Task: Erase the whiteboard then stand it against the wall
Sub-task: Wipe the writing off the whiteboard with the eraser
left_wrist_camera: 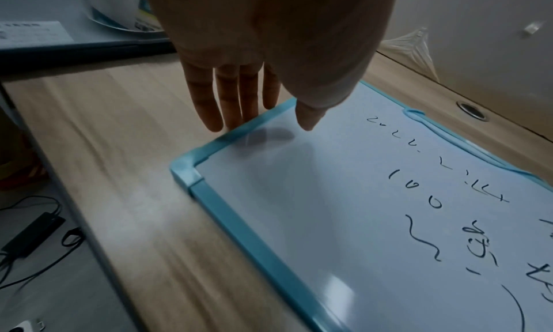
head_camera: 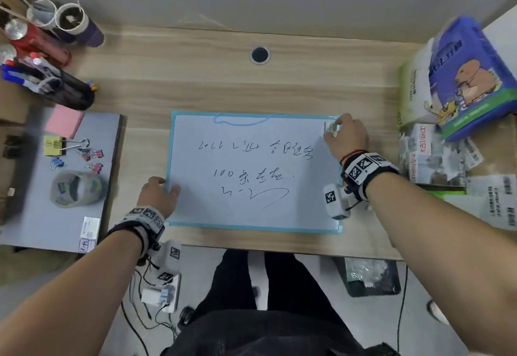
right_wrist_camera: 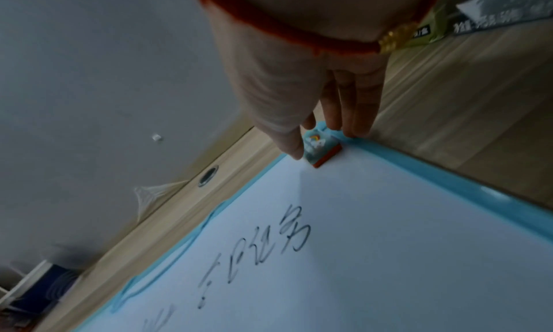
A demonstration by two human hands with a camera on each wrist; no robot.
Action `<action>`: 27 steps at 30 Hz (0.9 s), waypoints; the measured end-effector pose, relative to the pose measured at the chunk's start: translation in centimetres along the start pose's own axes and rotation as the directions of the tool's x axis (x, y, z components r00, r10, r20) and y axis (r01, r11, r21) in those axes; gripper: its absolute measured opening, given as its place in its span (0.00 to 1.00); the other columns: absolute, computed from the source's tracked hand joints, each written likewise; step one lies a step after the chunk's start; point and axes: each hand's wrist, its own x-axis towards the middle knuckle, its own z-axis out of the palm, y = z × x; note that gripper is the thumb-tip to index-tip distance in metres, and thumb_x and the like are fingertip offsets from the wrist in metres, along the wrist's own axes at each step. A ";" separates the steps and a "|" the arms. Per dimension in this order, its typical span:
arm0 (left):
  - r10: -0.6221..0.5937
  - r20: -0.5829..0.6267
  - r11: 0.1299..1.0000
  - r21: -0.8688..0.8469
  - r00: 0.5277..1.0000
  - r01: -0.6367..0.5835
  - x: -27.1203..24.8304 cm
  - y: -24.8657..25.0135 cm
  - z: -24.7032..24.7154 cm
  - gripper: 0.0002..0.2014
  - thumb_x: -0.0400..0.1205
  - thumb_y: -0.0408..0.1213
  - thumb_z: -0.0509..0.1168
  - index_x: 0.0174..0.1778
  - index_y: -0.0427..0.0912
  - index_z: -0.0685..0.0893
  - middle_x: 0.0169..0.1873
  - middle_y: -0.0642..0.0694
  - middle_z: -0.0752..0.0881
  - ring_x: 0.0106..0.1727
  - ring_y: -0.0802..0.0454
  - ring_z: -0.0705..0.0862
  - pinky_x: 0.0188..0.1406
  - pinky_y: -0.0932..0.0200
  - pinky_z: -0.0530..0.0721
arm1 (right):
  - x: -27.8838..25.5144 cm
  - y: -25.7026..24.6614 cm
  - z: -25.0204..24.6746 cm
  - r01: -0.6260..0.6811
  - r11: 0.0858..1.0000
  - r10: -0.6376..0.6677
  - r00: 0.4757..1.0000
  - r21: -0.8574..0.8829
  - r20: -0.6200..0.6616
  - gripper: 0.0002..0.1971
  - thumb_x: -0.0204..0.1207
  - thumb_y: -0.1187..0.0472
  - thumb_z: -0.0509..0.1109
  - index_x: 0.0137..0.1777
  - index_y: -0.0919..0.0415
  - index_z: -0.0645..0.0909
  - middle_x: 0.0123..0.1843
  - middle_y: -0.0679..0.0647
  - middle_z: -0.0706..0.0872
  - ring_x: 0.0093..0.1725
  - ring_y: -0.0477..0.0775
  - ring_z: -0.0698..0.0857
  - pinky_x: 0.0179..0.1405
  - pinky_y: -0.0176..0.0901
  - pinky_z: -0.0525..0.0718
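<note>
Blue-framed whiteboard [head_camera: 251,171] lies flat on the wooden desk [head_camera: 195,75], near the desk's front edge, about midway along it. Black handwriting [head_camera: 254,165] covers the middle of the board, plus a blue scribble [head_camera: 240,119] along its far edge.

Right hand [head_camera: 347,134] is at the board's far right corner, thumb and fingers pinching a small eraser [right_wrist_camera: 321,149] that sits on the board surface right in that corner; the eraser has a printed top and an orange-red base. A red string bracelet [right_wrist_camera: 299,37] is on that wrist.

Left hand [head_camera: 158,194] is at the board's left edge toward the near corner, fingers [left_wrist_camera: 233,100] straight and flat, lying along the frame on the desk side, thumb on the board surface; it grips nothing.

Left end of desk: grey mat [head_camera: 56,187] with binder clips [head_camera: 84,154], a tape roll [head_camera: 75,189], pink sticky notes [head_camera: 64,123]. Pen holders [head_camera: 56,48] at the far left corner. Packaged goods [head_camera: 461,81] stacked at the right end.
</note>
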 end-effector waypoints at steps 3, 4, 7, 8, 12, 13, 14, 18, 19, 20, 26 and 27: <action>0.013 -0.042 0.999 -0.032 0.999 -0.014 0.6 0.6 0.2 0.24 0.81 0.46 0.65 0.68 0.34 0.74 0.63 0.31 0.81 0.62 0.32 0.82 0.61 0.44 0.79 | 0.4 0.0 0.7 0.002 1.000 -0.003 0.999 -0.022 -0.045 0.14 0.76 0.59 0.72 0.57 0.61 0.76 0.55 0.66 0.80 0.49 0.66 0.83 0.45 0.46 0.78; 0.017 -0.054 0.999 -0.042 0.998 -0.020 1.0 0.6 0.3 0.23 0.82 0.45 0.65 0.67 0.34 0.74 0.62 0.32 0.81 0.61 0.32 0.82 0.60 0.45 0.79 | 0.5 0.0 1.0 0.011 0.999 -0.012 0.998 -0.032 -0.058 0.13 0.76 0.59 0.72 0.57 0.61 0.76 0.54 0.66 0.81 0.49 0.66 0.83 0.44 0.46 0.77; 0.049 -0.058 0.997 -0.059 0.997 -0.053 2.1 0.2 0.4 0.19 0.82 0.43 0.64 0.64 0.34 0.75 0.58 0.32 0.83 0.57 0.34 0.83 0.55 0.47 0.79 | 0.4 -0.3 1.3 0.022 1.000 -0.024 0.996 -0.022 -0.086 0.13 0.75 0.57 0.73 0.56 0.61 0.77 0.52 0.67 0.82 0.48 0.66 0.83 0.43 0.46 0.76; 0.058 -0.053 0.996 -0.064 0.997 -0.061 2.3 0.1 0.4 0.18 0.82 0.42 0.64 0.63 0.34 0.75 0.57 0.32 0.84 0.56 0.34 0.83 0.52 0.48 0.78 | 0.3 -0.4 1.1 0.025 1.000 -0.025 0.995 -0.002 -0.098 0.14 0.75 0.56 0.73 0.56 0.60 0.77 0.51 0.66 0.83 0.48 0.66 0.83 0.43 0.46 0.76; 0.093 -0.029 0.993 -0.069 0.995 -0.095 3.0 -0.5 0.0 0.14 0.83 0.39 0.63 0.62 0.36 0.75 0.53 0.35 0.84 0.54 0.36 0.83 0.51 0.50 0.77 | -2.3 -3.2 1.0 0.087 0.994 -0.078 0.990 0.074 -0.115 0.14 0.71 0.56 0.73 0.55 0.56 0.77 0.49 0.62 0.85 0.47 0.64 0.83 0.43 0.46 0.78; 0.106 -0.024 0.992 -0.071 0.994 -0.108 3.0 -0.7 -0.2 0.14 0.83 0.38 0.64 0.61 0.36 0.75 0.52 0.36 0.84 0.52 0.38 0.83 0.50 0.50 0.77 | -3.8 -4.3 1.5 0.118 0.989 -0.109 0.988 0.086 -0.108 0.14 0.71 0.57 0.73 0.55 0.56 0.78 0.48 0.61 0.85 0.45 0.63 0.83 0.44 0.48 0.80; 0.123 -0.014 0.989 -0.079 0.992 -0.124 2.9 -0.8 -0.3 0.14 0.83 0.38 0.64 0.61 0.36 0.75 0.49 0.38 0.84 0.51 0.39 0.83 0.49 0.52 0.76 | -5.6 -5.5 2.2 0.158 0.983 -0.148 0.984 0.098 -0.103 0.14 0.70 0.58 0.74 0.55 0.56 0.78 0.47 0.60 0.85 0.44 0.62 0.83 0.43 0.48 0.81; 0.197 0.042 0.975 -0.117 0.980 -0.191 3.3 -1.5 -0.6 0.21 0.78 0.43 0.71 0.61 0.37 0.75 0.51 0.37 0.84 0.51 0.38 0.84 0.50 0.52 0.79 | -13.4 -9.0 6.6 0.315 0.944 -0.309 0.948 0.098 -0.074 0.13 0.68 0.61 0.77 0.51 0.59 0.81 0.43 0.60 0.83 0.37 0.63 0.83 0.34 0.41 0.78; 0.210 0.050 0.972 -0.118 0.976 -0.203 3.4 -1.6 -0.5 0.22 0.77 0.45 0.72 0.61 0.38 0.74 0.52 0.37 0.84 0.50 0.39 0.84 0.50 0.52 0.80 | -14.9 -9.6 7.9 0.333 0.939 -0.329 0.942 0.086 -0.059 0.13 0.68 0.62 0.77 0.51 0.59 0.81 0.42 0.59 0.82 0.35 0.62 0.83 0.33 0.39 0.75; 0.222 0.049 0.969 -0.119 0.974 -0.215 3.5 -1.8 -0.5 0.23 0.76 0.46 0.73 0.61 0.38 0.74 0.52 0.38 0.84 0.49 0.41 0.83 0.50 0.52 0.80 | -16.2 -10.0 9.1 0.350 0.934 -0.347 0.937 0.072 -0.047 0.13 0.68 0.62 0.78 0.51 0.60 0.82 0.41 0.59 0.82 0.35 0.62 0.82 0.32 0.38 0.75; 0.261 0.001 0.950 -0.177 0.965 -0.257 3.5 -2.3 0.1 0.22 0.76 0.43 0.74 0.60 0.38 0.75 0.54 0.37 0.83 0.51 0.40 0.83 0.49 0.52 0.80 | -20.5 -12.7 15.0 0.403 0.914 -0.405 0.914 0.037 0.030 0.09 0.70 0.66 0.77 0.50 0.64 0.85 0.42 0.62 0.82 0.40 0.64 0.82 0.29 0.47 0.84; 0.265 -0.004 0.947 -0.186 0.964 -0.261 3.5 -2.4 0.1 0.22 0.76 0.43 0.74 0.60 0.38 0.75 0.54 0.37 0.83 0.51 0.40 0.83 0.49 0.52 0.80 | -20.8 -13.0 15.8 0.405 0.914 -0.406 0.913 0.024 0.037 0.08 0.70 0.67 0.77 0.49 0.66 0.85 0.42 0.63 0.82 0.41 0.64 0.82 0.28 0.47 0.84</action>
